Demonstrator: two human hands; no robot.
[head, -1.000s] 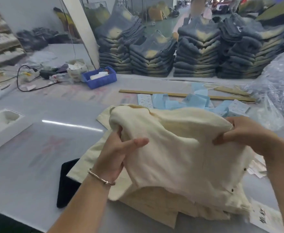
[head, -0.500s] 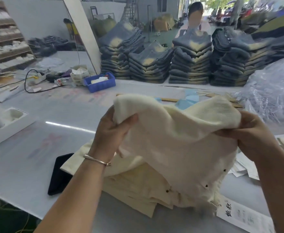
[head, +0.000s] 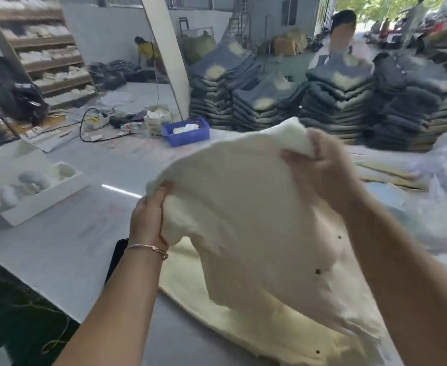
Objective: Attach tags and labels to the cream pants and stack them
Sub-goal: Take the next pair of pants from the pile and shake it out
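A pair of cream pants [head: 246, 207] with dark rivets hangs lifted above the table, blurred by motion. My left hand [head: 148, 220] grips its lower left edge. My right hand [head: 320, 165] holds the upper right corner higher up. Below them lies a stack of cream pants [head: 248, 323] on the grey table [head: 66, 233], partly hidden by the lifted pair. No tags or labels can be made out in this frame.
A black phone [head: 115, 257] lies left of the stack. A white box [head: 40, 191] sits at the left, a blue bin [head: 186, 132] further back, clear plastic [head: 444, 186] at the right. Stacks of grey jeans [head: 338, 101] line the far side, a person [head: 342, 35] behind them.
Both hands have raised the cream pants higher off the stack; my right hand has gone up and the fabric now tilts, spread wider in the air.
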